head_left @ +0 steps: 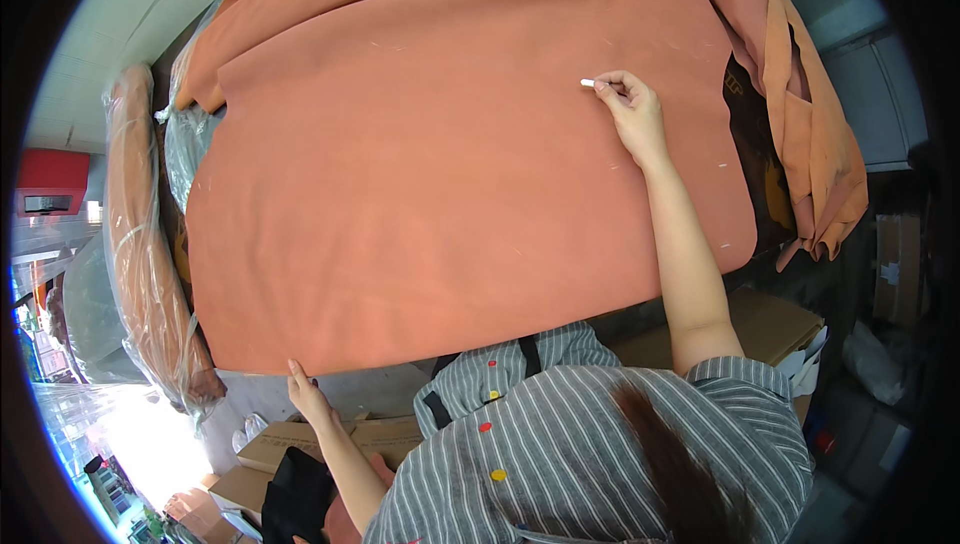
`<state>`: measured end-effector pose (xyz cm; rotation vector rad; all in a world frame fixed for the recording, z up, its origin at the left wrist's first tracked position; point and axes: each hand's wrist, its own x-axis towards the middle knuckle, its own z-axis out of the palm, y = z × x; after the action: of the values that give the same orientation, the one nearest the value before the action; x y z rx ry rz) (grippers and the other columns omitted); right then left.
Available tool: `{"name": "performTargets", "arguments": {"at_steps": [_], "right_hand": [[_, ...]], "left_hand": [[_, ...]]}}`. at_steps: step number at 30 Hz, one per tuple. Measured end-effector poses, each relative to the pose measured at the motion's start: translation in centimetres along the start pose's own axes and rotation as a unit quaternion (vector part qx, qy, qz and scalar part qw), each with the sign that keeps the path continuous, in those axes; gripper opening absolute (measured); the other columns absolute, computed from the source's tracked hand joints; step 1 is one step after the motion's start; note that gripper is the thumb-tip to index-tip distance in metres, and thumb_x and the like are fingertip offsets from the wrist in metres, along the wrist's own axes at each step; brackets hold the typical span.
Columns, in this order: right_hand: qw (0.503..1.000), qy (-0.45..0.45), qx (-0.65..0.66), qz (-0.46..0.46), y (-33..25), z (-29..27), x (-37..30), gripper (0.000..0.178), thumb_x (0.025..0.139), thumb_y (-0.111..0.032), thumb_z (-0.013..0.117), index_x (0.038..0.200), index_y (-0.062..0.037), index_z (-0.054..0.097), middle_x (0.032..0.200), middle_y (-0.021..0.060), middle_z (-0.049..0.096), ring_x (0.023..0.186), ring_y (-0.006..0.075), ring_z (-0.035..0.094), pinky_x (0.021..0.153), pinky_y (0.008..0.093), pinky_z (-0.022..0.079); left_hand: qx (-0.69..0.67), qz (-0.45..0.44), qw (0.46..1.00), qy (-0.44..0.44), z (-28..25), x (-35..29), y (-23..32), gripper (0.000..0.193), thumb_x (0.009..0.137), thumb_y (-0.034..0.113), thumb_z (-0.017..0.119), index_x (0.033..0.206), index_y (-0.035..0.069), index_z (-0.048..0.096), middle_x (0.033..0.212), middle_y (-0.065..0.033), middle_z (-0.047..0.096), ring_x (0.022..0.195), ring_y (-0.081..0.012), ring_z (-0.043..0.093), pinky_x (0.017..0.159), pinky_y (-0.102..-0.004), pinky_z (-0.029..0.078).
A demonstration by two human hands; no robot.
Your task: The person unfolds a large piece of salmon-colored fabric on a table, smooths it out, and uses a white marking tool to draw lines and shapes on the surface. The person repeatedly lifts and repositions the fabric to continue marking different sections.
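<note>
A large orange-tan leather hide (pixel 440 174) lies spread over the table, its near edge hanging towards me. Short white marks dot its surface, mostly on the right side and along the upper part. My right hand (pixel 636 122) is over the right half of the hide, thumb and fingers pinched around a small white stick of chalk (pixel 587 83). At the near left corner, my left hand (pixel 309 396) grips the edge of the hide. Some of its fingers are hidden there.
A plastic-wrapped roll (pixel 140 234) stands along the left side. More folded leather (pixel 800 134) drapes over the right end. Cardboard boxes (pixel 765 324) stand below the table on the right, others (pixel 270 449) at the lower left. A red box (pixel 52 179) is at far left.
</note>
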<state>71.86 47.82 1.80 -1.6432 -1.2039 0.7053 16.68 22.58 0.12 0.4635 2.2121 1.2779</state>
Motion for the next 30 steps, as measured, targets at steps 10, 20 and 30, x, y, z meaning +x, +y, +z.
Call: {"name": "performTargets", "arguments": {"at_steps": [10,20,30], "right_hand": [[0.997,0.024,0.062,0.034,0.6,-3.8,-9.0,0.018,0.1,-0.014,0.065,0.107,0.0025,0.067,0.099,0.0056,0.068,0.095,0.0122,0.063,0.089,0.0269,0.051],[0.982,-0.099,0.136,-0.087,-8.0,7.1,-1.1,0.014,0.096,-0.015,0.07,0.102,-0.0022,0.071,0.093,0.0026,0.071,0.087,0.0126,0.067,0.078,0.0273,0.053],[0.963,-0.061,-0.178,-0.194,-7.0,16.8,4.8,0.012,0.087,-0.017,0.073,0.083,-0.0061,0.069,0.074,0.0039,0.063,0.078,0.0172,0.061,0.067,0.0354,0.051]], "left_hand": [[0.042,-0.058,0.996,-0.05,-3.7,-7.3,-10.6,0.04,0.107,0.038,0.054,0.098,0.0,0.06,0.097,-0.0048,0.06,0.088,-0.0124,0.053,0.082,-0.0294,0.045],[0.037,-0.204,0.974,-0.091,-0.3,-5.8,-10.2,0.058,0.104,0.051,0.049,0.14,0.005,0.052,0.135,-0.0066,0.058,0.121,-0.0197,0.051,0.095,-0.0384,0.038],[0.002,-0.195,0.981,0.0,-3.5,-5.3,-12.7,0.056,0.103,0.051,0.051,0.138,0.007,0.051,0.14,-0.0092,0.052,0.129,-0.0229,0.047,0.103,-0.0435,0.036]]}}
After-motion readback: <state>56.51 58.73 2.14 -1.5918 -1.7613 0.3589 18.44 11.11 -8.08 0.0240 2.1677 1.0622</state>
